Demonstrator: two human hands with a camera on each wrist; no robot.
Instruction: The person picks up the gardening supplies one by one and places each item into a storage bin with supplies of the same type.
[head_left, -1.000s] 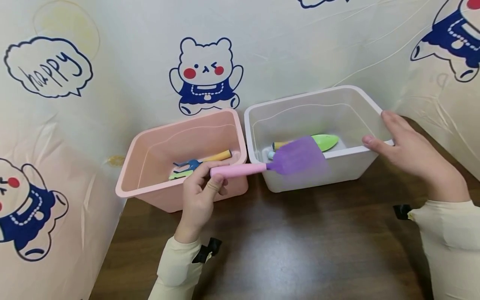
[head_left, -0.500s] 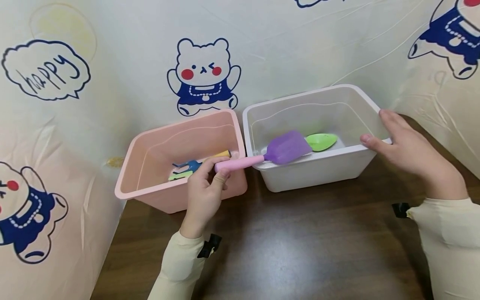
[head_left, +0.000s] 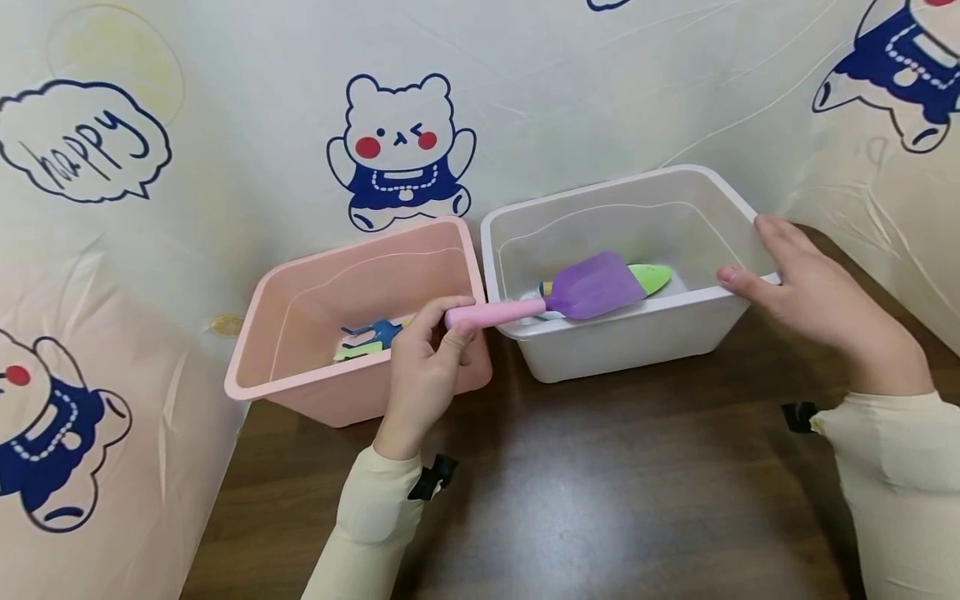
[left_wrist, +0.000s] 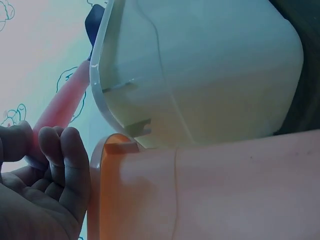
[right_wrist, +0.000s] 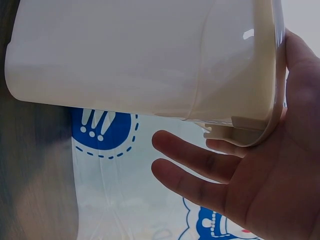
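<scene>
My left hand (head_left: 423,362) pinches the end of a toy shovel's pink handle between thumb and fingers. The toy shovel (head_left: 596,286) has a flat purple blade, which overlaps the front rim of the white bin (head_left: 600,354) in the head view. At that bin's right front corner, my right hand (head_left: 817,296) holds the rim, thumb over the front edge; two of its fingers stretch out straight in the right wrist view. Inside the white bin lies a green leaf-shaped toy trowel (head_left: 654,279), partly hidden behind the purple blade.
To the left stands a pink bin (head_left: 360,396), close beside the white one. It contains a blue toy rake (head_left: 381,333) and a light green toy piece (head_left: 356,352). Both bins stand on a dark wooden table (head_left: 562,492), against a cloth backdrop (head_left: 570,100) with printed bears.
My left hand has moved right and slightly up with the toy shovel, and its blade has risen from in front of the white bin to its rim. The right hand stays at the bin's corner.
</scene>
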